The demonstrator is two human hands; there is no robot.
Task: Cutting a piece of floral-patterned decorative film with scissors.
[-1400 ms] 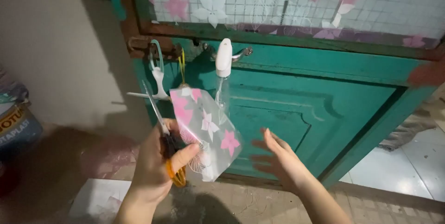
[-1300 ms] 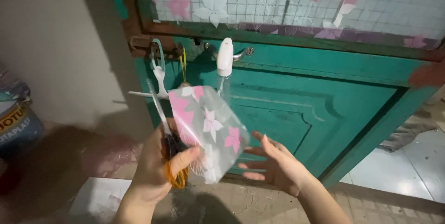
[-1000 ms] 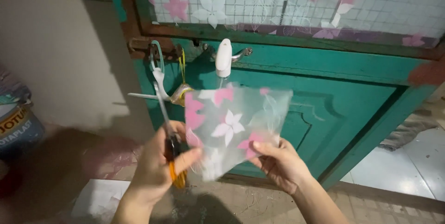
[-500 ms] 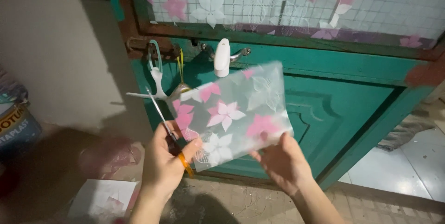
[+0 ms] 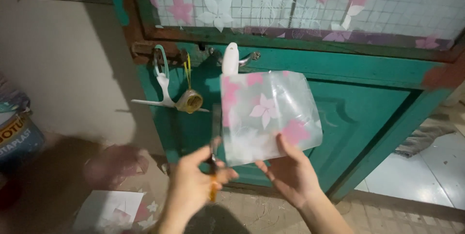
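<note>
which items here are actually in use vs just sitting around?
In use:
- floral film sheet, held at its lower edge by the right hand
- scissors, gripped in the left hand

Lying or hanging about:
- tape roll hung on the green door
- white hook
- paper scraps on the floor
- paint bucket at left

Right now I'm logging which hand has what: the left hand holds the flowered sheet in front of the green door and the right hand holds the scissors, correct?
Swapped. The head view shows the right hand holding the flowered sheet in front of the green door, and the left hand holding the scissors.
</note>
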